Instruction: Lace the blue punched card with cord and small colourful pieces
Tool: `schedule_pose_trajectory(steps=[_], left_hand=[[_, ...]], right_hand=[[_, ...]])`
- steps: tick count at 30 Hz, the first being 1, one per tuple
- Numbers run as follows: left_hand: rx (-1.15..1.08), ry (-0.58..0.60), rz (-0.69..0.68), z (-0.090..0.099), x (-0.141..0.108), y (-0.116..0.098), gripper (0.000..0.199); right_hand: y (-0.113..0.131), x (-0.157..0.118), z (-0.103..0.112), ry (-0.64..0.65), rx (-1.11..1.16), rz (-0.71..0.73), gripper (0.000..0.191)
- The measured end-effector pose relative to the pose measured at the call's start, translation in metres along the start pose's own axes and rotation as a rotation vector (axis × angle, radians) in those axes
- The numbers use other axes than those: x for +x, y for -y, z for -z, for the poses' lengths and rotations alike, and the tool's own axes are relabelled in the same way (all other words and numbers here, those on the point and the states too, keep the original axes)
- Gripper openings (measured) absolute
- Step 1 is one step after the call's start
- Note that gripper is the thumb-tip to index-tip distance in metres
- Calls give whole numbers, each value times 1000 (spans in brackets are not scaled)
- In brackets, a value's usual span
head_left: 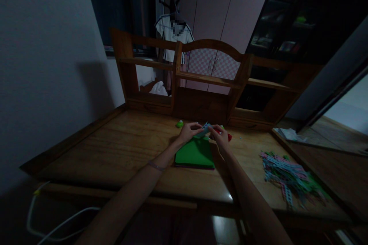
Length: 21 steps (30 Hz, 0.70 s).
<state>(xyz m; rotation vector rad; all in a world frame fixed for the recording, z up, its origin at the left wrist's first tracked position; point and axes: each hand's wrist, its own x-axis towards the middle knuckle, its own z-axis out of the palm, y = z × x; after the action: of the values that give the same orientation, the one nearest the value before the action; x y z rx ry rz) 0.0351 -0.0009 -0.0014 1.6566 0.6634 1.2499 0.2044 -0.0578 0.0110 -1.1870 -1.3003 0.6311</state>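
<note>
Above the far edge of a green stack of sheets (pixel 194 154), my two hands meet at a small light-blue piece (pixel 203 132). It looks flat, with darker marks at its top, and its kind is too small to make out. My left hand (pixel 188 133) pinches it from the left. From the right, the fingers of my right hand (pixel 219 136) close on its other end. A red object (pixel 229 137) shows behind my right hand, mostly hidden by it. Just beyond my left hand sits a small green figure with a white eye (pixel 179 123).
A tangled heap of pink, blue and green strips (pixel 287 174) lies at the right of the wooden desk (pixel 129 138). Along the back stands a wooden shelf unit (pixel 208 78). A white cable (pixel 69 218) hangs at the lower left. The room is dim.
</note>
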Motion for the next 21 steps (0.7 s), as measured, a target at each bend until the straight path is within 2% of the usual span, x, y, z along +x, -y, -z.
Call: schedule_pose_trajectory(steps=[6, 10, 13, 16, 21], left_hand=[[-23, -3, -39, -1, -1, -6, 37], [8, -146, -12, 4, 1, -8, 38], [17, -230, 79, 9, 1, -8, 44], [-44, -174, 184, 11, 0, -6, 51], [-211, 41, 250, 4, -1, -4, 50]], right_hand=[[5, 0, 1, -25, 86, -60, 38], [5, 1, 3, -59, 186, -126, 36], [6, 2, 4, -62, 256, -155, 36], [9, 1, 3, -58, 283, -143, 38], [10, -2, 1, -53, 243, -133, 49]])
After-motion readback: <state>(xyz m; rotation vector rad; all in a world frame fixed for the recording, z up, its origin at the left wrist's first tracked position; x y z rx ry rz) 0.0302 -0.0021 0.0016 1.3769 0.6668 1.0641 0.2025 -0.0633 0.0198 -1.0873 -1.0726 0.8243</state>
